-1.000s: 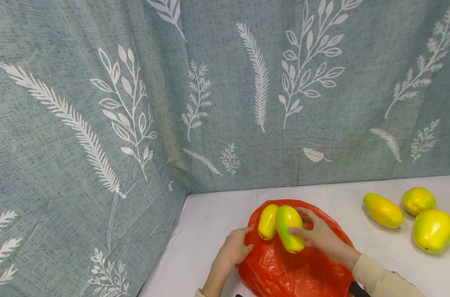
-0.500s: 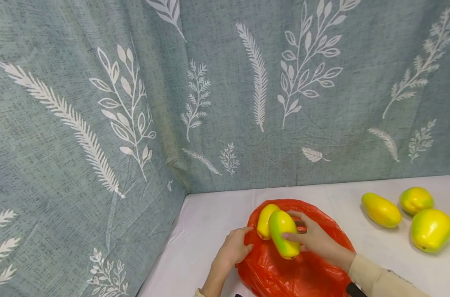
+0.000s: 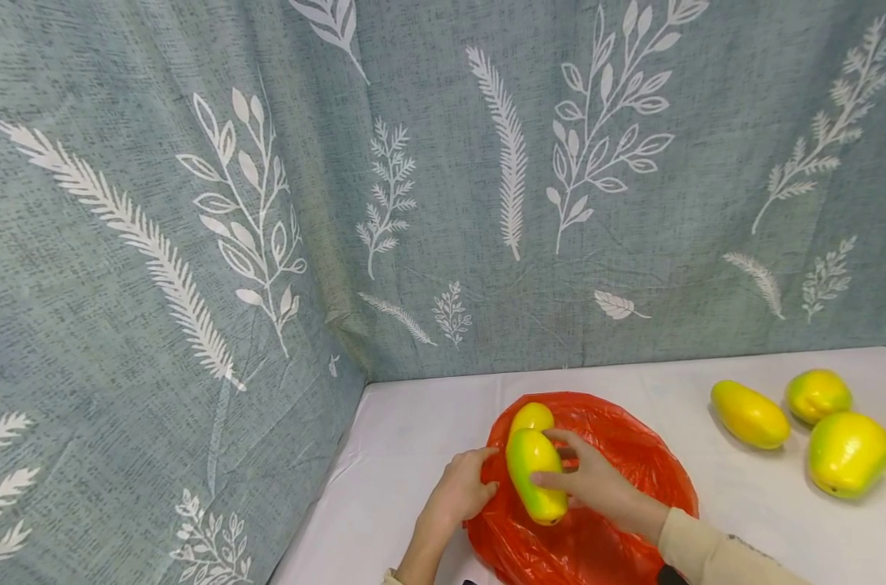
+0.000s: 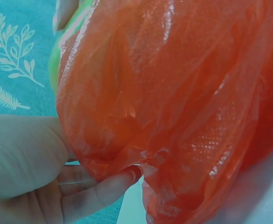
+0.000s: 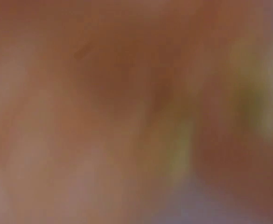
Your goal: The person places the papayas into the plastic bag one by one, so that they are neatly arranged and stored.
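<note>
A red plastic bag (image 3: 596,528) lies spread with its mouth wide on the table. My left hand (image 3: 453,487) pinches the bag's left edge; the left wrist view shows thumb and fingers on the thin red film (image 4: 141,93). With fingers and thumb around its right side, my right hand (image 3: 585,475) holds a glossy yellow-green mango (image 3: 533,475) over the bag's left part. Behind it, partly hidden, a second yellow mango (image 3: 533,417) sits inside the bag's rim. The right wrist view is too blurred to show detail.
Several more yellow fruits rest on the white-covered table (image 3: 633,390) at the right, among them a long one (image 3: 749,414) and a rounder one (image 3: 848,453). A grey-green curtain (image 3: 443,203) with white leaf prints hangs behind and along the left side.
My right hand has moved left and slightly nearer with the mango, which now covers much of the mango behind it. The left hand has stayed at the bag's edge.
</note>
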`<move>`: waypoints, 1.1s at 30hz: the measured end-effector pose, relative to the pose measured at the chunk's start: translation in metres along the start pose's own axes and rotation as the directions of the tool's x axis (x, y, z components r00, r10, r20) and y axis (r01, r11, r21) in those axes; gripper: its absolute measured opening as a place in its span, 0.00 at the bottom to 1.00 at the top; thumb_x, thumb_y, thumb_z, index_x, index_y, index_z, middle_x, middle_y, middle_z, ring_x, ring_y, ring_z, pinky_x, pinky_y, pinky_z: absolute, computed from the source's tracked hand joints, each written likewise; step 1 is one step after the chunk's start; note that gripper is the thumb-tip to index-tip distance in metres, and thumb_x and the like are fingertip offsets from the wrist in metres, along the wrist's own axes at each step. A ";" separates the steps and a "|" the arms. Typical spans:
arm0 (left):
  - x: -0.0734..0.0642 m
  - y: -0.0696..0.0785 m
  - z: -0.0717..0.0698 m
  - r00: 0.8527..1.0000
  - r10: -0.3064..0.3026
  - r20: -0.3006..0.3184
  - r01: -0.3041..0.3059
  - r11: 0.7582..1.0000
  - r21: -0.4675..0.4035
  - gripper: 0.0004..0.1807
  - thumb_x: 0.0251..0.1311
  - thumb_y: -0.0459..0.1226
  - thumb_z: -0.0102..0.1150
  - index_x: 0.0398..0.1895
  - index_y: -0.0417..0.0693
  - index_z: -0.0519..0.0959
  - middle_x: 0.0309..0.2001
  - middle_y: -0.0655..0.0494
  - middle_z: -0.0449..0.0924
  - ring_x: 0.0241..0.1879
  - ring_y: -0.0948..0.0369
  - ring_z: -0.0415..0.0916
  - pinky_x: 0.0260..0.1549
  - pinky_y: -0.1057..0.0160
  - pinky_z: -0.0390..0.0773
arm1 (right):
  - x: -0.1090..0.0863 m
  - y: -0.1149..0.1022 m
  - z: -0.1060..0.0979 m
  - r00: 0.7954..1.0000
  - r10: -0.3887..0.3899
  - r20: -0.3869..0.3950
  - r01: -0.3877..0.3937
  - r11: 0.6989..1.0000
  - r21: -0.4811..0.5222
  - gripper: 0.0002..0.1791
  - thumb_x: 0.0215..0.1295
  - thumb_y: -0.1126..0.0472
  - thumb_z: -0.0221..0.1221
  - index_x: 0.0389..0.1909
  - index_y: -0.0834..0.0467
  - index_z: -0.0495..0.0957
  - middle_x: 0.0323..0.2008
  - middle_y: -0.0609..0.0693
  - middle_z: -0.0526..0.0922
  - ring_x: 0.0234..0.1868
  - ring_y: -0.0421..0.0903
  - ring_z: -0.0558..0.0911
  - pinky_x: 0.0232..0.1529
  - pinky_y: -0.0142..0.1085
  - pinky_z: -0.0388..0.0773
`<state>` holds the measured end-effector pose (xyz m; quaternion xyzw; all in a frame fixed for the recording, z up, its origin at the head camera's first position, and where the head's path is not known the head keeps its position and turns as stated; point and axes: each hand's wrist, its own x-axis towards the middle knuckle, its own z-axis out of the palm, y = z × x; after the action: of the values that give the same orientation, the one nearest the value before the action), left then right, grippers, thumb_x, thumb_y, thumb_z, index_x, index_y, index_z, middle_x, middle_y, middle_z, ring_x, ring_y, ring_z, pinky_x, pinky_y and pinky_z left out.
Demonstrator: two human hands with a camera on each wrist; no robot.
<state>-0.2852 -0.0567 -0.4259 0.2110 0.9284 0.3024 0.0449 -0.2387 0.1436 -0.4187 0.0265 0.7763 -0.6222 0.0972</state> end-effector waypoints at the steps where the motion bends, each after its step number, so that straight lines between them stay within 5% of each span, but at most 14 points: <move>1: 0.000 0.000 0.000 1.000 -0.002 0.002 0.002 1.000 -0.001 0.24 0.54 0.27 0.64 0.56 0.35 0.75 0.49 0.42 0.78 0.41 0.53 0.76 0.43 0.50 0.80 | 0.000 0.001 0.002 1.000 0.000 0.003 0.000 1.000 0.003 0.43 0.53 0.51 0.69 0.67 0.57 0.61 0.55 0.58 0.71 0.48 0.54 0.74 0.41 0.48 0.81; 33: 0.000 0.000 0.001 0.999 -0.014 0.031 0.013 1.000 0.014 0.23 0.55 0.27 0.63 0.57 0.37 0.75 0.53 0.44 0.77 0.52 0.50 0.74 0.51 0.47 0.74 | 0.011 0.031 0.024 1.000 0.021 0.020 -0.019 0.997 -0.069 0.42 0.52 0.51 0.70 0.65 0.60 0.62 0.52 0.56 0.74 0.47 0.54 0.74 0.37 0.46 0.81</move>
<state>-0.2852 -0.0560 -0.4260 0.2099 0.9311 0.2923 0.0600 -0.2414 0.1266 -0.4554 0.0245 0.7958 -0.5945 0.1123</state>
